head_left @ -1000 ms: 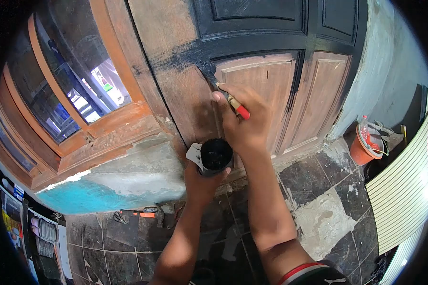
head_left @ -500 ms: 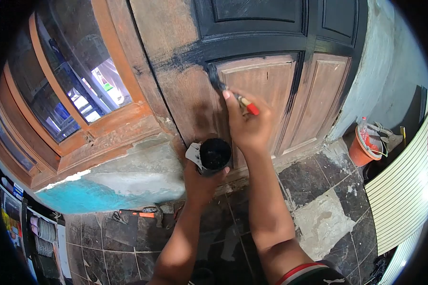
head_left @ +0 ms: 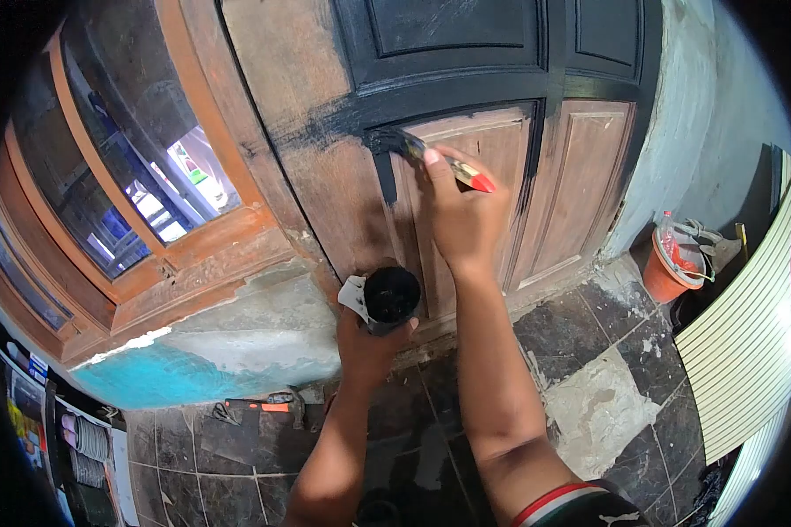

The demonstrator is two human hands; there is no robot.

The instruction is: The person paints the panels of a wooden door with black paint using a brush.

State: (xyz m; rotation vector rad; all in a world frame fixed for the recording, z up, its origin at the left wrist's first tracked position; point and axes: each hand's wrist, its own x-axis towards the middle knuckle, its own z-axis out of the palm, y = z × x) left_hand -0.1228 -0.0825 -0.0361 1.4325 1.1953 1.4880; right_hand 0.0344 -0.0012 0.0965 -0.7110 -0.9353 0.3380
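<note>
My right hand (head_left: 468,215) grips a paintbrush (head_left: 460,169) with a pale handle and a red end. Its dark bristles press on the wooden door (head_left: 343,202) at the upper left corner of a bare lower panel (head_left: 475,167). Black paint coats the door's upper part, and a fresh dark strip runs down the panel's left edge. Lower down, my left hand (head_left: 366,347) is wrapped round a cup of black paint (head_left: 392,294), held upright before the door. A whitish flat piece (head_left: 352,297) sticks out at the cup's left side, also in that hand.
Left of the door is an orange-brown window frame (head_left: 224,233) above a patchy turquoise wall (head_left: 167,369). A hammer (head_left: 277,404) and other tools lie on the dark tiled floor. An orange bucket (head_left: 668,270) and a ribbed cream sheet (head_left: 743,338) stand at right.
The brush has swung to a flatter angle at the panel's upper left corner. A black strip now shows down the panel's left edge. The view has shifted slightly.
</note>
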